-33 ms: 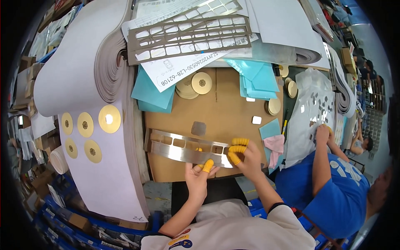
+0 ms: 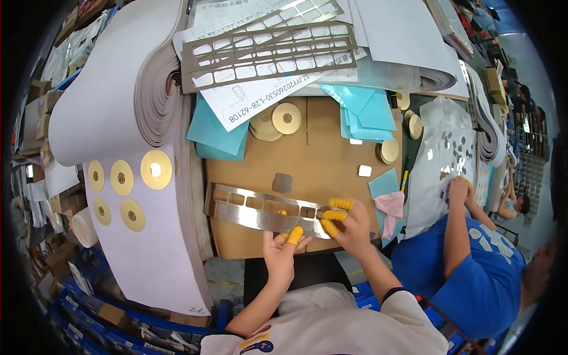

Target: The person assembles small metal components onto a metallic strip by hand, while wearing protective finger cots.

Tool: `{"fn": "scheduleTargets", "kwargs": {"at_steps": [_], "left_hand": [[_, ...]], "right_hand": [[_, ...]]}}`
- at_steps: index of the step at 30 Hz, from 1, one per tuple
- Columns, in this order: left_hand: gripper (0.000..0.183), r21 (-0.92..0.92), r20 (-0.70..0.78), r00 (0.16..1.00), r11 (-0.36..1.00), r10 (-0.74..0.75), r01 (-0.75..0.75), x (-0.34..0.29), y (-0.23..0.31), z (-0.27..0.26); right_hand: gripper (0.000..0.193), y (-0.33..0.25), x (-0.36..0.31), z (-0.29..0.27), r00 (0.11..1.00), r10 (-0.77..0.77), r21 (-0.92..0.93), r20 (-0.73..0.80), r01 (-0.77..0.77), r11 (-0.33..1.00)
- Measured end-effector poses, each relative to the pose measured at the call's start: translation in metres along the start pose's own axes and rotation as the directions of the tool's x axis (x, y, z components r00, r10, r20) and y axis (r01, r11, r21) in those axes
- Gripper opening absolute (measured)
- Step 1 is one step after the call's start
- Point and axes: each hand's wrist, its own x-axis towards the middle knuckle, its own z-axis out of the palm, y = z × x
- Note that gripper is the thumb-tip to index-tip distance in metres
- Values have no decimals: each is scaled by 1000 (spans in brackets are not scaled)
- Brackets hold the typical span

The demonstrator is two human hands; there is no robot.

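A long, shiny metal strip [image 2: 260, 219] with a row of rectangular windows hangs tilted over the brown cardboard. My left hand [image 2: 280, 253] grips its lower edge, yellow finger cot on the thumb in front and another fingertip showing through behind. At the strip's right end, my right hand [image 2: 350, 228] pinches it with bent fingers, also in yellow cots. Just above the strip lies a small grey rounded-square plate [image 2: 282, 183]. Farther up are gold round discs [image 2: 286, 119] in a pile, the top one with a dark pattern in its centre.
Windowed metal sheets [image 2: 269, 50] lie on papers at the back. Teal sheets [image 2: 368, 112], a pink cloth [image 2: 389, 207] and a small white square [image 2: 364, 171] lie about. Gold discs [image 2: 132, 215] rest on thick paper [image 2: 148, 260] at left. At right, a co-worker in blue [image 2: 467, 260] handles small dark pieces.
The fingers of my right hand have shifted slightly left along the strip's right end. My left hand keeps its hold in the same place.
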Motion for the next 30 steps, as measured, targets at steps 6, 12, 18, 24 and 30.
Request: {"fn": "scheduleTargets", "kwargs": {"at_steps": [6, 12, 18, 24, 30], "left_hand": [[47, 54, -26, 1000, 998, -12, 14, -3, -12, -8], [47, 40, -45, 999, 999, 25, -23, 0, -11, -12], [45, 34, -76, 996, 998, 57, -55, -1, -17, -15], [45, 25, -68, 997, 999, 41, -40, -1, -22, -13], [45, -1, -91, 994, 998, 62, -62, -4, -17, -9]], "right_hand": [[17, 12, -4, -8, 972, 236, 258, 14, -232, 938], [15, -1, 13, -7, 973, 226, 253, 47, -230, 940], [15, -15, 65, 22, 991, 112, 254, 79, -129, 958], [16, -18, 79, 47, 981, 40, 119, 192, -64, 991], [26, -15, 60, 5, 996, 54, 116, 69, -62, 991]]}}
